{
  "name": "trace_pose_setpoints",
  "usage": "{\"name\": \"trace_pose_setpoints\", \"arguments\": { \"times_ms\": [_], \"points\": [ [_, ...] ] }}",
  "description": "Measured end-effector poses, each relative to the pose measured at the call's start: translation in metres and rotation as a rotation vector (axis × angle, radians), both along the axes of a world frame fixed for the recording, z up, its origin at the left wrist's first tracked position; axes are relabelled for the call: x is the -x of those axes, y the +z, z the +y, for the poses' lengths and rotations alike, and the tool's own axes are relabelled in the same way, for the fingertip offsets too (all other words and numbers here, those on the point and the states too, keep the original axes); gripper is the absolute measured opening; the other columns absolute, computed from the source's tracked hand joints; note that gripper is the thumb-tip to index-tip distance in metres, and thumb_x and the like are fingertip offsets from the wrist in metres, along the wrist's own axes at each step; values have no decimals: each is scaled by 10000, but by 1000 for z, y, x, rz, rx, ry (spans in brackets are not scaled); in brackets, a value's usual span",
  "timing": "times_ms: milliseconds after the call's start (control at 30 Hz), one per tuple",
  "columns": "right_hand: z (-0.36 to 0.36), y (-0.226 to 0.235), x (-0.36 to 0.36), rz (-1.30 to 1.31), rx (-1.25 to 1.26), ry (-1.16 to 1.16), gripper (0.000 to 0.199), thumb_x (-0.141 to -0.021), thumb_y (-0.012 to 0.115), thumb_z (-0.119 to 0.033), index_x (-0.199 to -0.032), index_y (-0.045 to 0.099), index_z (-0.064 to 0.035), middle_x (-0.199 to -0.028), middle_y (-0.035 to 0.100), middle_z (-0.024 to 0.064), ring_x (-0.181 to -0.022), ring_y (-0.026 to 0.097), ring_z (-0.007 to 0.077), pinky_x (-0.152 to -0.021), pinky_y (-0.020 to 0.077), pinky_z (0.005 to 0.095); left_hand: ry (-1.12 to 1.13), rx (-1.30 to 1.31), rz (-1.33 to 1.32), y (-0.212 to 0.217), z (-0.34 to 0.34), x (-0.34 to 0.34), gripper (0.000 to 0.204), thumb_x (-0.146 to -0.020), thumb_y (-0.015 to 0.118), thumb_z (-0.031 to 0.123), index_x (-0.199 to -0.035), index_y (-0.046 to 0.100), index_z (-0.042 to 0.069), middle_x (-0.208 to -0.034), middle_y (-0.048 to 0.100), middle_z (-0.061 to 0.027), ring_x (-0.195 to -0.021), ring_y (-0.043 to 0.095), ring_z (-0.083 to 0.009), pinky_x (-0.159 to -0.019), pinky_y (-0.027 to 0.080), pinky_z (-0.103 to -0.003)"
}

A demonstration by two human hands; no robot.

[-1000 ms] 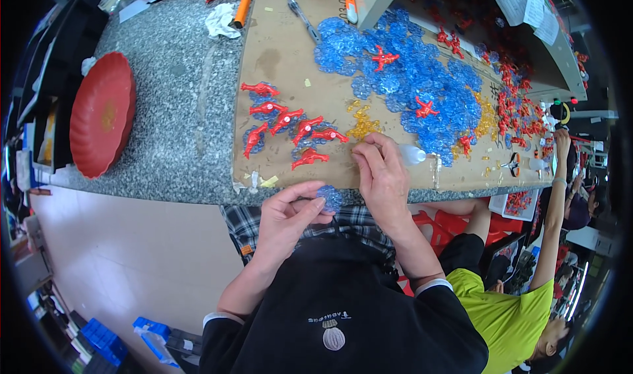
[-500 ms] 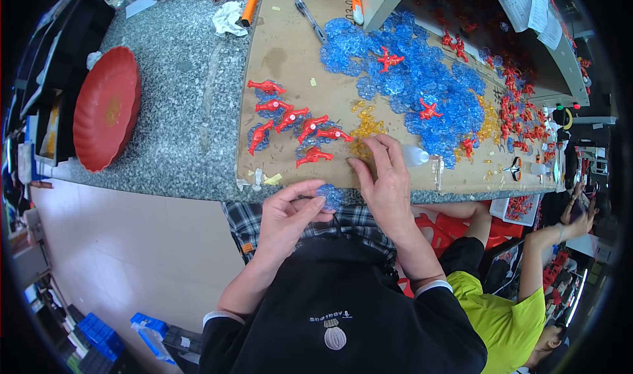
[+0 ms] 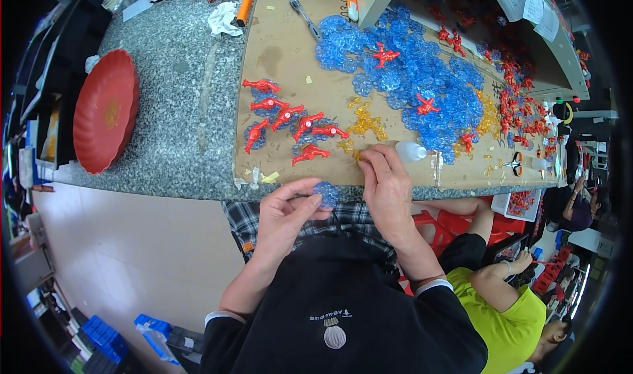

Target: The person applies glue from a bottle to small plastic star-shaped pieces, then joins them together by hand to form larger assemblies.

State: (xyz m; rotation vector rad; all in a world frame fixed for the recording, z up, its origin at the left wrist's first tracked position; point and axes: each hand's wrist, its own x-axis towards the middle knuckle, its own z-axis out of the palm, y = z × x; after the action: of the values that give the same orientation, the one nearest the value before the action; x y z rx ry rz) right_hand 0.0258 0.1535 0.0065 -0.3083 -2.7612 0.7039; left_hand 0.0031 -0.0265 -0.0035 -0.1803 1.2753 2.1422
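Note:
My left hand (image 3: 285,214) pinches a clear blue scalloped plastic disc (image 3: 326,195) between thumb and fingers, just off the table's front edge. Over that edge, my right hand (image 3: 388,191) has its thumb and index finger closed at the near end of a small heap of clear yellow plastic pieces (image 3: 367,125). A small yellow piece (image 3: 357,155) shows at those fingertips, partly hidden by them. Left of the heap lie several red animal-like plastic figures (image 3: 287,115), with blue discs by or under them. Close beyond my right hand lies a translucent white bottle (image 3: 411,152).
A large pile of blue discs (image 3: 422,77) with a few red figures covers the cardboard (image 3: 270,57) at right. Beyond it are more red parts (image 3: 517,110) and scissors (image 3: 515,164). A pen (image 3: 304,17) and a red bowl (image 3: 109,110) lie leftward. A co-worker in yellow-green (image 3: 501,315) sits at right.
My right hand has drawn slightly back from the yellow heap, and its spread thumb and index finger have come together. My left hand keeps the blue disc. The co-worker's raised arm has lowered.

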Motion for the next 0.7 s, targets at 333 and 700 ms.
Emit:
{"name": "trace_pose_setpoints", "arguments": {
  "times_ms": [333,700],
  "points": [
    [-4,22,-20,161,415,218,152,-674,732,5,-813,671,-9,-796,657,99,-668,628,210,-595,494,287,-13,11,16,0,7,-1,261,-871,571,-4,-1126,555,-52,-962,650,-130,-807,657,-168,-720,571,-276],
    [2,21,-23,186,233,382,202,-636,719,27,-831,675,-6,-817,643,100,-703,628,231,-608,502,306,-46,87,128,3,16,-9,252,-875,553,-26,-1127,563,-39,-970,646,-120,-826,644,-146,-735,564,-257]
  ]
}}
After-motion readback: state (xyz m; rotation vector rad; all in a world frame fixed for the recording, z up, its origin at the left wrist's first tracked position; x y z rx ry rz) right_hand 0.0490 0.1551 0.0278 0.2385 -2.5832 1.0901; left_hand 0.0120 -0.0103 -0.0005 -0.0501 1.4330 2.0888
